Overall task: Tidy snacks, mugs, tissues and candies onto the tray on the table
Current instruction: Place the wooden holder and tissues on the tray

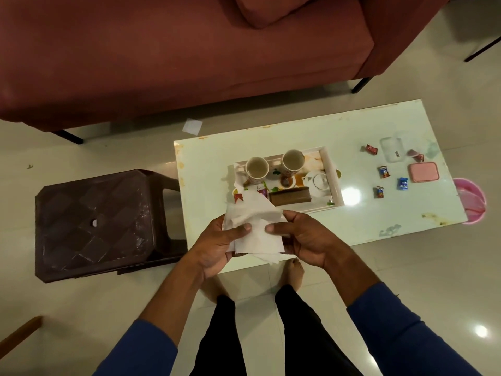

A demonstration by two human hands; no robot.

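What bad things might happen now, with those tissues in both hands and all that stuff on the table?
1. The tissues hang loosely between the left hand and right hand; a sheet might slip to the floor, where a white paper scrap already lies.
2. The tray looks crowded, so pushing tissues in might knock a mug.
3. Candies lie scattered on the table and could get brushed off.

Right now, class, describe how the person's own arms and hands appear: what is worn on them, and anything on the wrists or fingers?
Both arms wear blue long sleeves, the left sleeve and the right sleeve, pushed up so the forearms are bare. The left hand and the right hand are bare, without gloves. No watch, bracelet or ring shows on them in this view.
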